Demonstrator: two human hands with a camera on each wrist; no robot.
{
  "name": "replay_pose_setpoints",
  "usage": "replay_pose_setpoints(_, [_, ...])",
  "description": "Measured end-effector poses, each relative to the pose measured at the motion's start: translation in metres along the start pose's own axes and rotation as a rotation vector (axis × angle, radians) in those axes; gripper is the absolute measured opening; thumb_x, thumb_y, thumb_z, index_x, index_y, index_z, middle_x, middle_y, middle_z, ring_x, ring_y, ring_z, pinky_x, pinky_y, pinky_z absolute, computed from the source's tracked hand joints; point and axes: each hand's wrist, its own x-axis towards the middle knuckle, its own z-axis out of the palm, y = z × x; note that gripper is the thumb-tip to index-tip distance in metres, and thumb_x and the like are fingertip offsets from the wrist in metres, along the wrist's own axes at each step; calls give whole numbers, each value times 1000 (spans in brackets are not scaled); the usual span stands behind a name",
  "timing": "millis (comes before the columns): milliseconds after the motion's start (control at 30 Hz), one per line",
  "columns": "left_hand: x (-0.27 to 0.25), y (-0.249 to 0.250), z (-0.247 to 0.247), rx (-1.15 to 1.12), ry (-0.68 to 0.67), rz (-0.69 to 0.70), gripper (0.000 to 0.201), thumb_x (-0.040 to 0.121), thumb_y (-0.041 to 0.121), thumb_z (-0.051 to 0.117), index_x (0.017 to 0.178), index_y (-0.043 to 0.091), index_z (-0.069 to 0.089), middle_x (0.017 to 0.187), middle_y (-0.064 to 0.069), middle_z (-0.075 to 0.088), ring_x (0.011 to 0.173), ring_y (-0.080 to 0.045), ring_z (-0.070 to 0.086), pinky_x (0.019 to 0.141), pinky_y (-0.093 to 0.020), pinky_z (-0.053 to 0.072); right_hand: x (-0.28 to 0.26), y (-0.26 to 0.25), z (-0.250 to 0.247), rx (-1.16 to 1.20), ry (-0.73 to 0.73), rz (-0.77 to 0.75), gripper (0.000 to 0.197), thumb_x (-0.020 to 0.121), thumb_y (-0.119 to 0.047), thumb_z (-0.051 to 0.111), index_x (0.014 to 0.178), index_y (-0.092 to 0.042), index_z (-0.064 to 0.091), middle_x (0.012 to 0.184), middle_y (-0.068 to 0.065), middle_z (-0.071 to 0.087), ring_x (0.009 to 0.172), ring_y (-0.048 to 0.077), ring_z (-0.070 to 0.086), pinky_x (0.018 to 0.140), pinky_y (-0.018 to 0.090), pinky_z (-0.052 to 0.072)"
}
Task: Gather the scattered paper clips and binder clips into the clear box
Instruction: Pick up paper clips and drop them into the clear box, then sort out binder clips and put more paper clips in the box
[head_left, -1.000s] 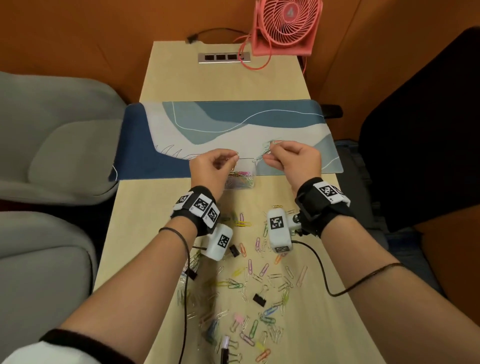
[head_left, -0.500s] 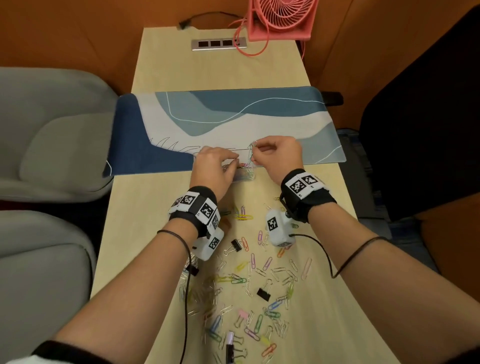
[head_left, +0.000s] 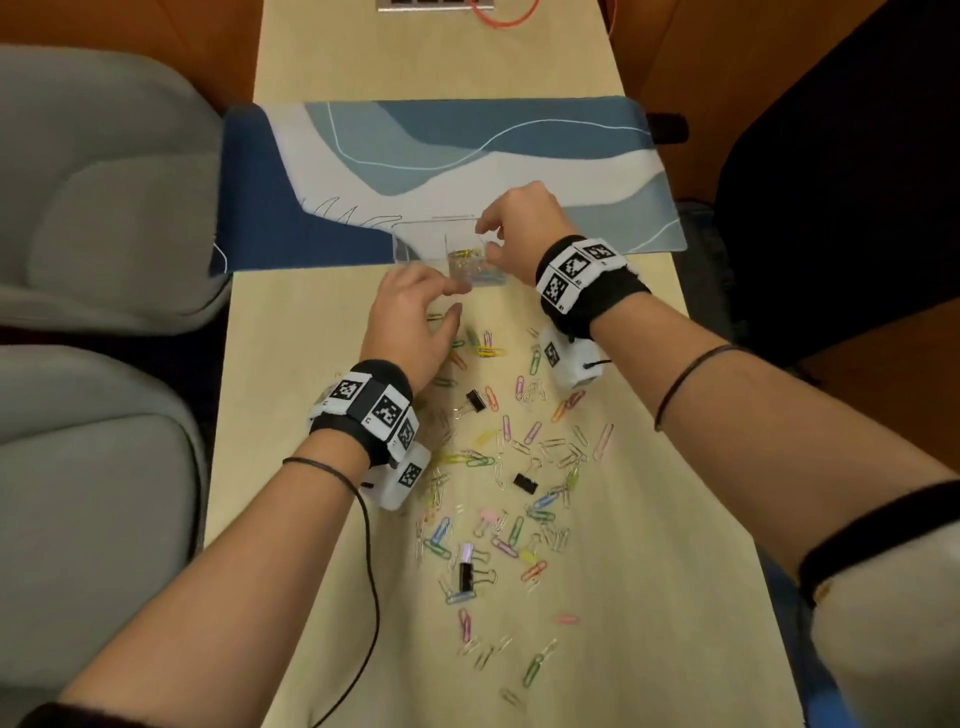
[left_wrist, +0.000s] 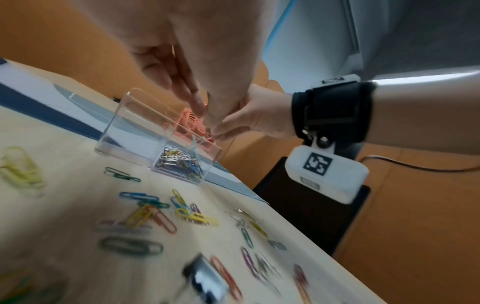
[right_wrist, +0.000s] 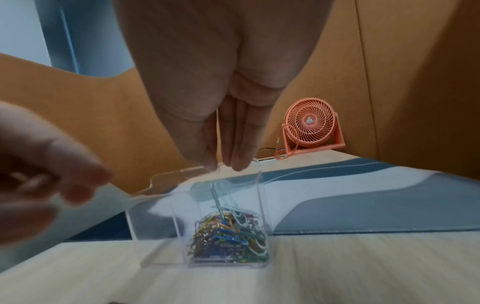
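The clear box (head_left: 415, 241) straddles the near edge of the desk mat; its right compartment holds a heap of coloured paper clips (right_wrist: 228, 236). My right hand (head_left: 485, 239) hangs directly over that compartment, fingertips (right_wrist: 237, 164) pointing down and pinching a few linked clips (right_wrist: 221, 197) that dangle into the box. My left hand (head_left: 441, 299) hovers just in front of the box with loosely bent fingers and holds nothing. Many paper clips (head_left: 519, 452) and three black binder clips (head_left: 524, 483) lie scattered on the table nearer to me.
A blue patterned desk mat (head_left: 467, 156) lies across the table beyond the box. Grey seats (head_left: 104, 182) flank the left edge and a black chair (head_left: 857, 182) the right. A pink fan (right_wrist: 309, 125) stands at the far end. Wrist cables trail over the table.
My left hand has drawn back from the box towards me. My right hand has moved over the right compartment and lowered its clips into it. The head view has tilted down.
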Motion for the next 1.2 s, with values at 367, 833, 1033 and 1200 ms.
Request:
replay_pose_setpoints(367, [-204,25,-28,-65,-361,-120,14,87,24,69,99,27,74,97,13,61,94,-5,52,88,-25,44,-244,6,40,194,-139,231,25,82,-7,59,91,-22,77,92,-2,73,80,9,64,86,24,53])
replay_pose_setpoints(833, [-260,55,-4,172,-406,-231,29,85,22,72,112,16,67,110,-4,61,98,-24,59,88,-36,50,-338,-29,103,67,-199,119,17,86,-17,65,102,-11,70,102,8,54,83,25,59,79,32,51])
replay_pose_setpoints(1033, [-263,60,-4,-5,-320,-347,19,77,5,74,86,18,63,91,2,67,84,-17,63,81,-35,54,-335,-34,103,94,-214,90,10,82,-19,70,79,-11,66,92,3,53,75,20,55,71,26,47])
replay_pose_setpoints(1200, [-267,57,-1,-37,-274,-393,19,76,11,75,83,24,62,82,10,68,75,-11,63,74,-29,54,-336,-32,103,328,-193,213,17,68,-11,80,74,-19,65,72,-7,59,63,5,52,65,21,48])
